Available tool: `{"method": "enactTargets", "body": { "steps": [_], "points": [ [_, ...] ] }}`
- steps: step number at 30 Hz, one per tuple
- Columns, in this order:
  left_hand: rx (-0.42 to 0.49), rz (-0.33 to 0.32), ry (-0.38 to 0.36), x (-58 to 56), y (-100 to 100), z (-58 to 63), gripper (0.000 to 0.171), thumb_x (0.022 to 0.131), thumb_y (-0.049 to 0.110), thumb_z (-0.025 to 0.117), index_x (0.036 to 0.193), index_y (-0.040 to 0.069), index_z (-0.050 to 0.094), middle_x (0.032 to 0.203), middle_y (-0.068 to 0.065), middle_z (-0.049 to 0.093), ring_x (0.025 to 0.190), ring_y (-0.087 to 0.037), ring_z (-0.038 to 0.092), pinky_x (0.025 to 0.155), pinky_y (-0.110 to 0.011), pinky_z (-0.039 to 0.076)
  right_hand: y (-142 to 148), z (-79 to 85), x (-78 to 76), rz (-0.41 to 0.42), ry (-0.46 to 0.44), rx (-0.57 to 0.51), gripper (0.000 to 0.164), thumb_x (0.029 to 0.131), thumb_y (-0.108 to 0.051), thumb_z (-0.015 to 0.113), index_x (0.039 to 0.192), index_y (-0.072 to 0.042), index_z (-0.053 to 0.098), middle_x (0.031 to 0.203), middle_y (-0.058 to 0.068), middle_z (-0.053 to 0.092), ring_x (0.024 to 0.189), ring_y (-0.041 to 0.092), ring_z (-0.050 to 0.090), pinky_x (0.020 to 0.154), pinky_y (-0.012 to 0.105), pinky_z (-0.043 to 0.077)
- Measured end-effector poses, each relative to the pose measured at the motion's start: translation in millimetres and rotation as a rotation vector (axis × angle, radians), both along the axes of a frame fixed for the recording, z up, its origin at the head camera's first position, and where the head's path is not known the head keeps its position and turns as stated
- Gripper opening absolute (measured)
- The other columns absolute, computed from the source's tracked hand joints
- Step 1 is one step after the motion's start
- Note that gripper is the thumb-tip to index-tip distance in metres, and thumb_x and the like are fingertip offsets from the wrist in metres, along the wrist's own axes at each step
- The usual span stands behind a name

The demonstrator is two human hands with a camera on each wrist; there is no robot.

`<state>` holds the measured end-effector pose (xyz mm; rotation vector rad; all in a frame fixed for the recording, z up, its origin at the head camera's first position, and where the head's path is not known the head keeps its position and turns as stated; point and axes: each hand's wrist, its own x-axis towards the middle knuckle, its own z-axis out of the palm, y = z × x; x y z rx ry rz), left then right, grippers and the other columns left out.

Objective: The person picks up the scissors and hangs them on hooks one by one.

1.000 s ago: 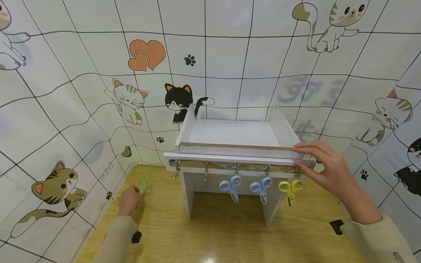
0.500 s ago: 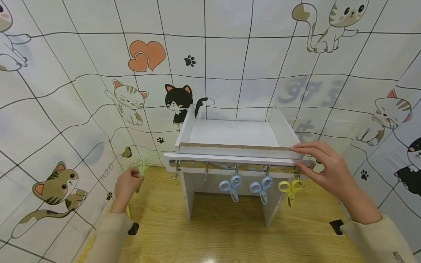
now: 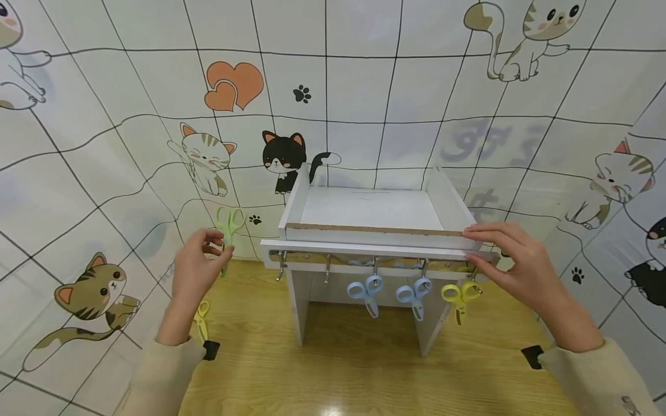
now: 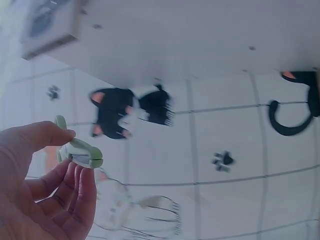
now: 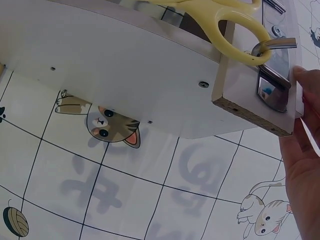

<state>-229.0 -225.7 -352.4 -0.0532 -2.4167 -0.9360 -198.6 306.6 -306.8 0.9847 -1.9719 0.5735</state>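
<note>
My left hand (image 3: 199, 263) pinches a pair of green scissors (image 3: 229, 222) between thumb and fingers, handles up, left of a white shelf unit (image 3: 364, 238). In the left wrist view the thumb and fingertips press on the green scissors (image 4: 80, 152). My right hand (image 3: 520, 274) grips the right end of the shelf's front edge, fingers on top and thumb at the hook rail. From that rail (image 3: 307, 259) hang two blue scissors (image 3: 366, 293) and yellow scissors (image 3: 460, 297). Close up in the right wrist view, a metal hook (image 5: 272, 47) passes through a yellow scissor handle (image 5: 240, 55).
Another pair of yellow scissors (image 3: 202, 319) lies on the wooden table (image 3: 354, 375) beside my left wrist. Two hooks (image 3: 281, 267) at the rail's left end hold nothing. A cat-patterned sheet (image 3: 359, 86) surrounds the table at the back and sides.
My left hand has picked the green scissors up from the table and raised them to about the shelf's front height. The yellow scissors beneath have come into view. My right hand stays put.
</note>
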Motion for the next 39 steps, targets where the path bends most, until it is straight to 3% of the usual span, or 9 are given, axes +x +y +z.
{"method": "enactTargets", "body": {
  "steps": [4, 7, 10, 16, 21, 27, 39],
  "points": [
    [0.022, -0.035, 0.116, 19.3, 14.8, 20.1, 0.028, 0.089, 0.011, 0.074, 0.113, 0.002, 0.064, 0.098, -0.013, 0.066, 0.084, -0.022, 0.066, 0.064, 0.002, 0.045, -0.1, -0.5, -0.4, -0.005, -0.001, 0.004, 0.054, 0.098, -0.047, 0.058, 0.107, 0.004, 0.073, 0.105, 0.021, 0.069, 0.122, -0.003, 0.052, 0.1, 0.001, 0.039],
    [0.027, -0.06, 0.185, 34.3, 26.1, 31.9, 0.029, 0.086, 0.009, 0.076, 0.111, 0.003, 0.064, 0.095, -0.01, 0.067, 0.081, -0.007, 0.063, 0.063, 0.003, 0.046, 0.0, -0.7, -0.3, -0.011, -0.004, 0.004, 0.055, 0.098, -0.048, 0.058, 0.107, 0.004, 0.073, 0.105, 0.021, 0.069, 0.123, -0.004, 0.051, 0.1, 0.0, 0.039],
    [0.021, -0.101, 0.252, 47.4, 37.3, 39.7, 0.031, 0.082, 0.005, 0.079, 0.109, 0.003, 0.065, 0.094, -0.008, 0.067, 0.077, -0.001, 0.06, 0.064, 0.001, 0.049, 0.2, -0.6, -0.4, -0.016, -0.004, 0.003, 0.055, 0.098, -0.048, 0.057, 0.107, 0.004, 0.073, 0.105, 0.021, 0.069, 0.124, -0.005, 0.05, 0.1, 0.0, 0.038],
    [-0.018, -0.197, 0.316, 68.7, 59.3, 43.2, 0.033, 0.077, -0.001, 0.081, 0.105, 0.002, 0.064, 0.093, -0.007, 0.066, 0.074, -0.014, 0.064, 0.064, -0.003, 0.053, 0.1, -1.0, -0.5, -0.023, -0.009, -0.001, 0.056, 0.098, -0.049, 0.057, 0.107, 0.003, 0.074, 0.105, 0.021, 0.069, 0.124, -0.006, 0.049, 0.101, 0.0, 0.038],
    [-0.054, -0.242, 0.325, 78.3, 76.7, 33.8, 0.033, 0.075, 0.0, 0.083, 0.103, 0.004, 0.064, 0.091, -0.003, 0.064, 0.074, -0.011, 0.065, 0.061, -0.011, 0.057, -0.5, -1.1, -0.5, -0.024, -0.008, -0.006, 0.056, 0.098, -0.049, 0.057, 0.107, 0.003, 0.074, 0.105, 0.021, 0.069, 0.124, -0.006, 0.05, 0.099, 0.0, 0.038],
    [-0.104, -0.267, 0.331, 81.4, 95.3, 12.9, 0.034, 0.074, 0.002, 0.084, 0.1, 0.006, 0.063, 0.091, -0.001, 0.064, 0.072, -0.006, 0.063, 0.059, -0.011, 0.056, -0.8, -0.5, -0.6, -0.02, -0.003, -0.009, 0.056, 0.098, -0.049, 0.058, 0.107, 0.004, 0.074, 0.104, 0.021, 0.069, 0.123, -0.006, 0.05, 0.101, 0.001, 0.039],
    [-0.223, -0.235, 0.343, 88.8, 123.3, -30.8, 0.036, 0.071, 0.008, 0.087, 0.097, 0.009, 0.062, 0.084, 0.004, 0.058, 0.067, -0.001, 0.06, 0.056, -0.005, 0.051, -0.6, -0.5, -0.8, -0.029, 0.002, -0.005, 0.055, 0.098, -0.049, 0.058, 0.107, 0.003, 0.074, 0.104, 0.02, 0.07, 0.123, -0.005, 0.05, 0.101, 0.0, 0.038]
  ]
}}
